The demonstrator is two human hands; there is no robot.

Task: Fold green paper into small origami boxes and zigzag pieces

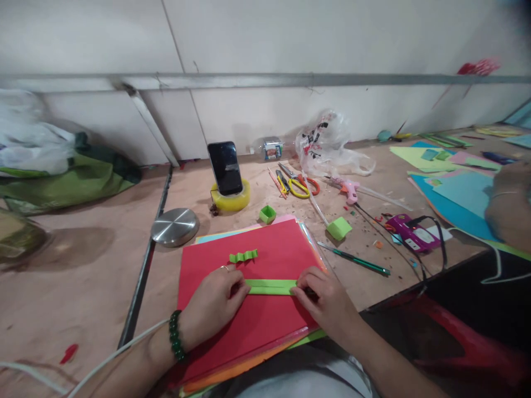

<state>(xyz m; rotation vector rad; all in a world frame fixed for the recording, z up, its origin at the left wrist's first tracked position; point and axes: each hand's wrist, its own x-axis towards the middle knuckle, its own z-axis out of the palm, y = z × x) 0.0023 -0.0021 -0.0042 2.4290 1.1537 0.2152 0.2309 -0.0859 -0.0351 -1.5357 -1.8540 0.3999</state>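
A flat green paper strip (270, 287) with a line along its middle lies across a red sheet (244, 320), on top of a stack of coloured paper. My left hand (222, 298), with a green bead bracelet at its wrist, pinches the strip's left end. At the right end, my right hand (319, 293) holds the strip between thumb and fingers. Just above my left hand sits a small zigzag-folded green strip (243, 256). A small green paper box (267, 214) stands beyond the stack, and another green folded piece (339, 228) is to its right.
A phone (225, 168) leans on a yellow tape roll (232, 199) beside a round metal disc (175, 226). Scissors (299, 189), a pink glue gun (350, 189), a green cutter (360, 261) and a purple power strip (415, 233) lie right. Another person's hand (508, 204) is at far right.
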